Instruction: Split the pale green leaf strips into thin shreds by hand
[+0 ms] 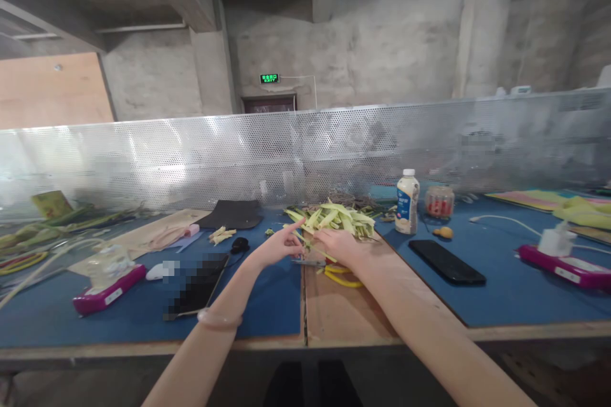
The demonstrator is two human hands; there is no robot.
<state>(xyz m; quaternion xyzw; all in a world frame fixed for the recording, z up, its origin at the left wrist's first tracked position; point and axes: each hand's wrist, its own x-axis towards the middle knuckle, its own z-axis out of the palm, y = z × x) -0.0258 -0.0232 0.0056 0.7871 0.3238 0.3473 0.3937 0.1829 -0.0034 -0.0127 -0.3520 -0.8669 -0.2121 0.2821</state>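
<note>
A heap of pale green, flat leaf-like strips [351, 219] lies on a bare wooden part of the table in front of me. My left hand [281, 247] is at the heap's left edge, its index finger stretched out and the others loosely bent. My right hand [340, 247] rests against the front of the heap, with its fingers mostly hidden among the strips. One thin strip [308, 243] runs between the two hands; which fingers touch it is unclear. Scissors with yellow handles [344, 277] lie beneath my right hand, blades pointing left.
Right of the heap stand a white-capped bottle [407, 203] and a glass jar [439, 202]; a black phone [446, 261] lies nearer. Purple power strips [109, 290] sit at both sides. A dark tablet-like device [200, 286] is left. A perforated metal screen [229, 159] closes the back.
</note>
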